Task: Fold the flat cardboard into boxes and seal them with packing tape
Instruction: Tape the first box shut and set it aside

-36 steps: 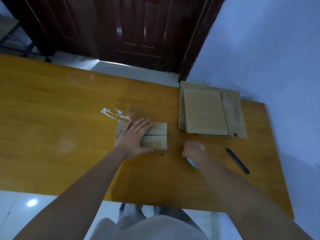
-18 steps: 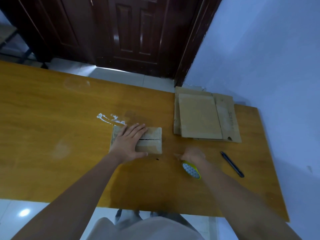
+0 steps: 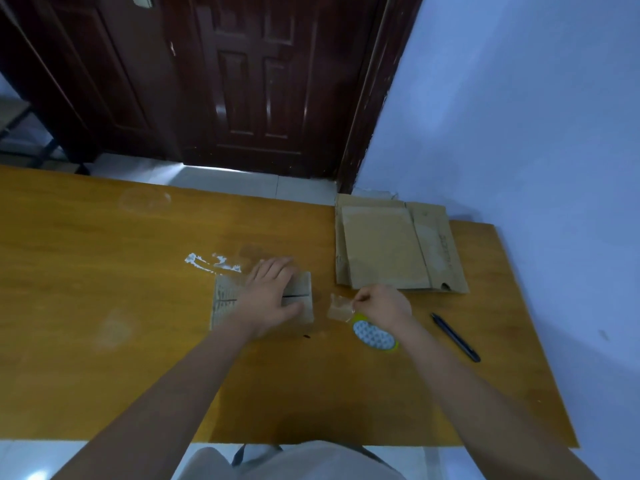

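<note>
Orange wooden surface: left hand lay flat, pressing the small brown cardboard box shut; right hand pinched clear packing tape just right of its seam.

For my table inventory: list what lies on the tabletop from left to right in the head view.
White smear → small box under left hand → tape strip pinched by right hand → black pen.
</note>
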A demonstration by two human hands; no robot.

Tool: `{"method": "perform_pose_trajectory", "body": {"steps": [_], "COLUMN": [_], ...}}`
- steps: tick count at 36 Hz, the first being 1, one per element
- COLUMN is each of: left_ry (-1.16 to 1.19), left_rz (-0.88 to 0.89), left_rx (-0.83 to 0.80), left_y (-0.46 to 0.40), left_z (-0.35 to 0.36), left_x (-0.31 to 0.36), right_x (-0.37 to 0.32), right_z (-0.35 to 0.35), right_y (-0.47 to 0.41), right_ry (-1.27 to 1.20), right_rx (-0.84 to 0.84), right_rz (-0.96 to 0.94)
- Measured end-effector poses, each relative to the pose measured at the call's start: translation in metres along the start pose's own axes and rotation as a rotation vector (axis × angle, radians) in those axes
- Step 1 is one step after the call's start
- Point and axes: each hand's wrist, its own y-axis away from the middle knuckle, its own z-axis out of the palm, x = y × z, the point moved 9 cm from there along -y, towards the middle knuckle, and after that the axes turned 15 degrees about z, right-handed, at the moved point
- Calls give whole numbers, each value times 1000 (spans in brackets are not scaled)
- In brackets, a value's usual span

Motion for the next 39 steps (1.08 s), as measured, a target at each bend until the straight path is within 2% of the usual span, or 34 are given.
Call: {"method": "perform_pose_trajectory", "body": {"steps": [2, 8, 15, 22, 26, 30, 34, 36, 39], "left_ry": [160, 743, 1140, 969, 693, 487, 359, 322, 285], "left_rz": [-24, -272, -254, -249, -212, -170, -169, -173, -191], "left_rx": [36, 53, 135, 116, 50, -9, 30, 59, 109], "left_y": [-10, -28, -42, -59, -71, -84, -92, -93, -92], "left_z": [-4, 4, -6, -25, -35, -43, -52, -58, -73], "left_x": [13, 33, 49, 49, 47, 51, 51, 50, 39], "right_x": [-4, -15, -15, -15, -16, -23, -28, -32, -36], "right_z": [-11, -41, -56, -56, -52, -47, -58, -62, -66], "right_y": [5, 25, 38, 45, 49, 53, 50, 50, 54], "right_ry": [-55, -174, -327, -207, -81, -30, 38, -57, -468], "right_rx": [3, 74, 136, 209, 211, 122, 61, 3, -120], "right_rz": [-35, -145, -170, -127, -46, -20, 24, 1, -145]}}
